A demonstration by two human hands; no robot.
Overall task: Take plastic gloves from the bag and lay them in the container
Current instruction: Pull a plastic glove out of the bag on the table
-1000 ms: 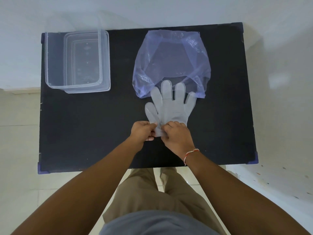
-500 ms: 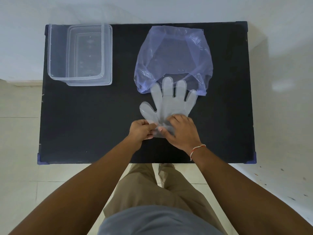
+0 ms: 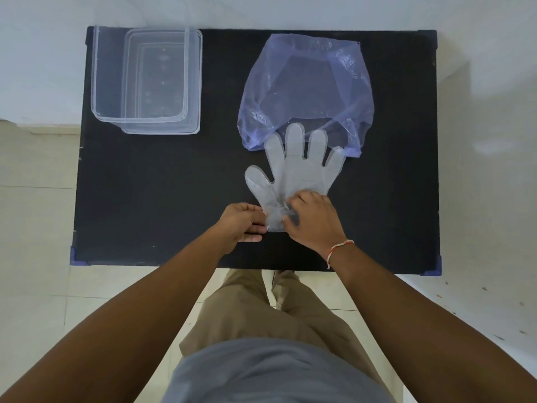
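Observation:
A clear plastic glove (image 3: 293, 167) lies flat on the black table (image 3: 162, 184), its fingertips resting on the mouth of a pale purple plastic bag (image 3: 305, 85). My left hand (image 3: 242, 221) pinches the cuff's left edge. My right hand (image 3: 313, 221) lies over the cuff's right side with its fingers pressed on the plastic. The cuff is crumpled between both hands. A clear rectangular container (image 3: 110, 82) stands at the table's far left corner with nothing visible inside.
The table stands against a white wall, with tiled floor to the left and right. My legs are below the near edge. A bare stretch of black tabletop separates the glove from the container.
The glove has slid a little out of the bag toward me. My right hand has moved further up over the cuff, and the camera has shifted slightly.

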